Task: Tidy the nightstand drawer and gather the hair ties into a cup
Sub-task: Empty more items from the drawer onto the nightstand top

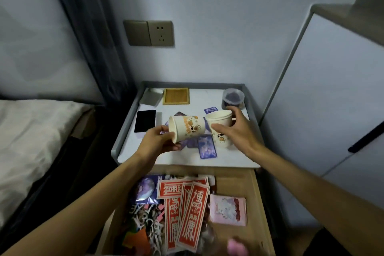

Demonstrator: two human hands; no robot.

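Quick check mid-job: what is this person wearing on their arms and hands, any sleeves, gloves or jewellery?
Nothing shows. The left hand and right hand are ungloved, with no rings visible. The left arm and right arm are bare to the frame edge: no sleeves, watch, bracelet or wristband.

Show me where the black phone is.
Head view: the black phone lies on the left of the nightstand, beside the tipped cup the left hand holds.

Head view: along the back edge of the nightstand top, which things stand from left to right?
Grey tray → wooden coaster → plastic jar.
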